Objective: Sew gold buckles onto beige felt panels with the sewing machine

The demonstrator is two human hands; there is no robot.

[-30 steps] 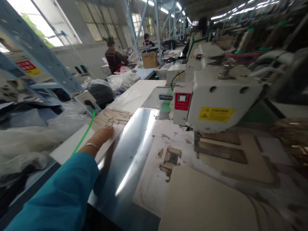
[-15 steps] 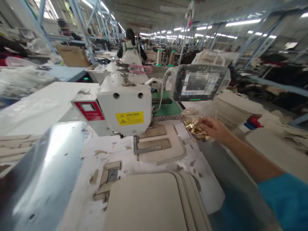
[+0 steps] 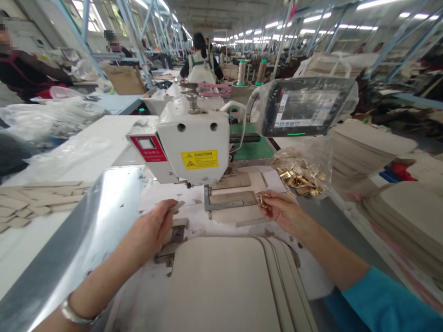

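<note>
While our right hand (image 3: 285, 213) pinches a small gold metal fitting (image 3: 263, 200) between thumb and fingertips, our left hand (image 3: 147, 229) closes on a narrow beige strip (image 3: 178, 206). Shiny and brass-coloured, the fitting sits just in front of the sewing machine head (image 3: 192, 138). Right of that machine, a clear plastic bag (image 3: 304, 170) bulges with more fittings; in front of it lies a stack of beige panels (image 3: 224, 286), and left of it lie scattered beige pieces (image 3: 34, 200).
</note>
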